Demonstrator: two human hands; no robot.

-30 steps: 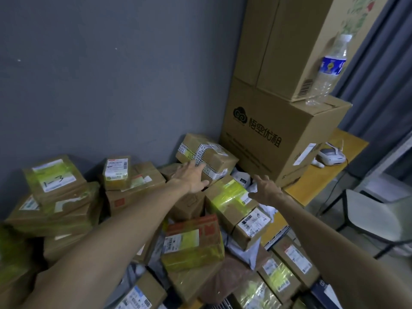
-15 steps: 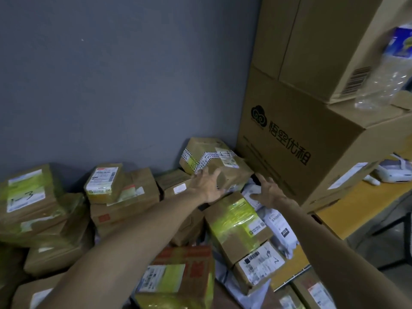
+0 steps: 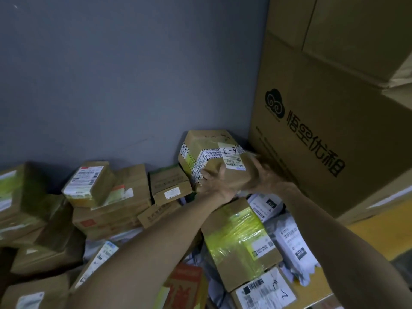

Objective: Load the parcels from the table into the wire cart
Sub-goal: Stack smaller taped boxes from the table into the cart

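Cardboard parcel: brown taped parcel (image 3: 211, 150) banded with black-and-white printed tape, at the back of the heap. It sits close to the grey wall (image 3: 111, 74) and right beside the big printed carton (image 3: 312, 141).
Left grip: the left grip (image 3: 213, 182) holds the parcel's near left corner, thumb on the front face.
Right grip: the right grip (image 3: 260, 176) holds its right side, fingers curled round the edge by the white label.
Lift: probably just starting; I cannot tell whether the parcel is clear of the boxes under it.
Heap: many parcels remain on the bench (image 3: 367, 238), among them a yellow-taped box (image 3: 236, 237), a small labelled box (image 3: 87, 185) and white mailer bags (image 3: 294, 244).
Wire cart: not in view, so what it already holds cannot be judged.
Progress: one parcel gripped and none seen delivered; most of the load looks still to be moved.
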